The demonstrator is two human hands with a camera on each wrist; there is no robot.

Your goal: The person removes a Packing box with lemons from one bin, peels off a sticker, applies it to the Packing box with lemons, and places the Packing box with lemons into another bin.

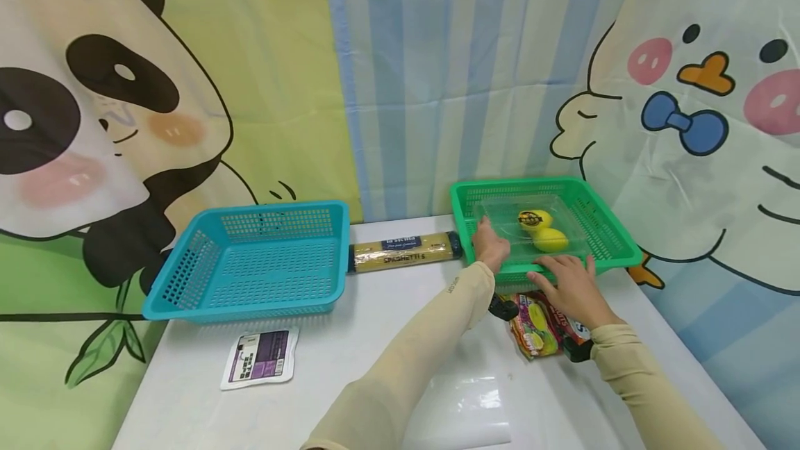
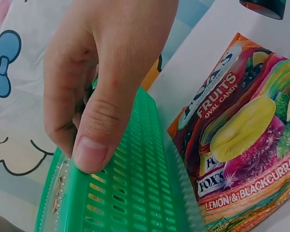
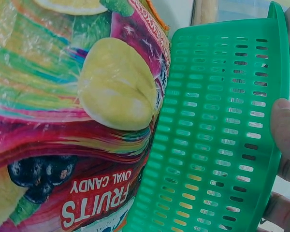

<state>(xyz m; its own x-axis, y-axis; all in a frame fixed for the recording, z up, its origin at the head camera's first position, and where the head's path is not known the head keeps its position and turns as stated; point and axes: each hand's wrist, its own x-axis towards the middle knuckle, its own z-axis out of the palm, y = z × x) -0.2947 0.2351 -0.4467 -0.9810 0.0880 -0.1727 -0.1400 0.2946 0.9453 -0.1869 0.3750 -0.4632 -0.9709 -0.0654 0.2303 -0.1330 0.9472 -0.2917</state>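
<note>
A clear plastic box [image 1: 510,228] with two yellow lemons [image 1: 542,229] sits in the green basket [image 1: 615,232]. My left hand [image 1: 490,246] grips the box's left edge with curled fingers, partly hidden by its own back. At the basket's front, my right hand [image 1: 576,286] holds the rim near the box, thumb outside and fingers over the top. The left wrist view shows this right hand [image 2: 106,77] pinching the rim from above. Right in front of the basket lies a fruit candy bag [image 2: 241,140], with a red pack [image 1: 565,318] beside it, partly covered by my right wrist.
A blue basket [image 1: 269,283] stands at the left. Between the two baskets lies a spaghetti pack [image 1: 403,252]. A white and purple sachet [image 1: 261,358] is in front of the blue basket. A clear plastic sheet [image 1: 462,412] lies near the table's front. Printed curtains [image 1: 425,89] hang behind.
</note>
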